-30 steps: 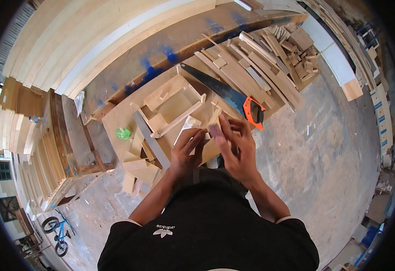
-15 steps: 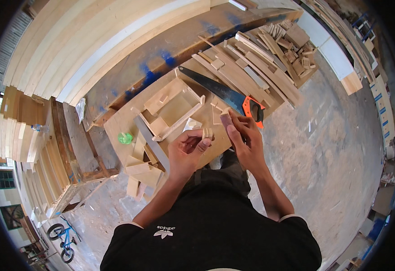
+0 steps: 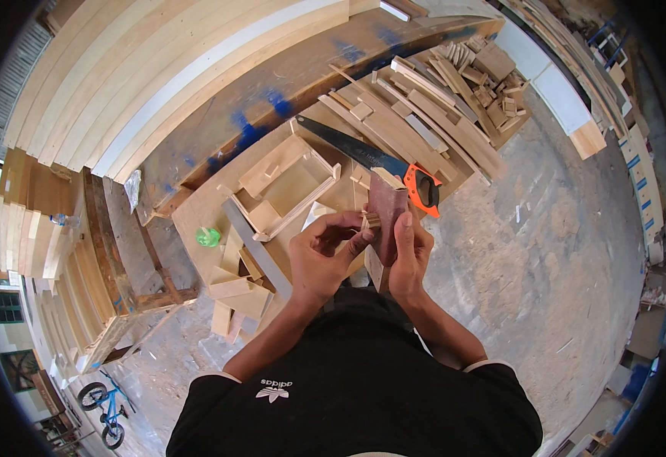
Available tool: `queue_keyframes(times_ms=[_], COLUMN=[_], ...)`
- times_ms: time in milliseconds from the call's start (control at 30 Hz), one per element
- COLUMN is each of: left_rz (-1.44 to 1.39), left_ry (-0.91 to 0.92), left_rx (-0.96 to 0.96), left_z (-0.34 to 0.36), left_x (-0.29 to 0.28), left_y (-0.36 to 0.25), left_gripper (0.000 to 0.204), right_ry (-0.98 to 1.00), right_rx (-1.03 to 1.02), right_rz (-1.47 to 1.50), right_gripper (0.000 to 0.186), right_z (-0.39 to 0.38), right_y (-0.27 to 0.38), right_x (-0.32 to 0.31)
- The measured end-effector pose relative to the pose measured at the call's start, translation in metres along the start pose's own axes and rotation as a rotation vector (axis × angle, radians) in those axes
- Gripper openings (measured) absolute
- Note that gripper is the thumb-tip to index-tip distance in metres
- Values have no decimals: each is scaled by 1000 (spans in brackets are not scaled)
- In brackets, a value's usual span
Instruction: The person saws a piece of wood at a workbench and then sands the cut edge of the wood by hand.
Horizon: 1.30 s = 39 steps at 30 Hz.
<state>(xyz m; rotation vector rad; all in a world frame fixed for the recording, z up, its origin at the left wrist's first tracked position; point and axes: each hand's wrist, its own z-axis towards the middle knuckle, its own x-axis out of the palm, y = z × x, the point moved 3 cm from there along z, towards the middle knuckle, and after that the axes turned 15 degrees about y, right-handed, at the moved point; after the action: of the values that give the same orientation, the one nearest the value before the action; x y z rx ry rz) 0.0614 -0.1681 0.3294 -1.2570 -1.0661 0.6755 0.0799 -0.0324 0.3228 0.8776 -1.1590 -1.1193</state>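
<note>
My left hand [image 3: 320, 257] pinches a small pale wooden piece [image 3: 372, 220] between thumb and fingertips. Its near face meets a sanding block [image 3: 386, 213], a wood block wrapped in reddish-brown sandpaper. My right hand [image 3: 411, 263] grips that block from the right, fingers mostly hidden behind it, and holds it upright. Just beyond my hands lies a handsaw [image 3: 356, 145] with a dark blade and an orange and black handle. A small open wooden frame [image 3: 291, 190] rests on the worktop to the left of the saw.
Left of the frame are a green plastic item [image 3: 208, 237], a long grey strip [image 3: 257, 247] and several wood offcuts [image 3: 243, 295]. Strips and scraps of wood [image 3: 417, 114] are piled at the far right. Large stacked boards [image 3: 158, 84] stand far left; a blue bicycle [image 3: 108, 407] is behind left.
The sanding block has been turned upright and drawn closer to me. My left hand has moved slightly right, bringing the small wooden piece against the block's sandpaper face.
</note>
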Motion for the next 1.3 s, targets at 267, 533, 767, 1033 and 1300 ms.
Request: queue_keyframes(times_ms=[267, 533, 767, 1033, 1300], left_rz=[-21, 123, 95, -68, -90], left_ry=[-84, -151, -122, -127, 72], left_rx=[76, 279, 309, 304, 263], left_z=[1, 1, 4, 21, 15], left_x=[4, 10, 17, -27, -13], left_y=[-3, -4, -9, -15, 0], left_gripper=[25, 29, 33, 38, 33], right_ry=[11, -26, -45, -23, 54], right_rx=[50, 106, 197, 179, -63], right_rz=[-79, -74, -122, -33, -116], right_gripper=[37, 37, 34, 54, 38], right_z=[4, 1, -6, -12, -11], right_y=[-1, 9, 3, -7, 26], right_x=[5, 15, 14, -3, 16])
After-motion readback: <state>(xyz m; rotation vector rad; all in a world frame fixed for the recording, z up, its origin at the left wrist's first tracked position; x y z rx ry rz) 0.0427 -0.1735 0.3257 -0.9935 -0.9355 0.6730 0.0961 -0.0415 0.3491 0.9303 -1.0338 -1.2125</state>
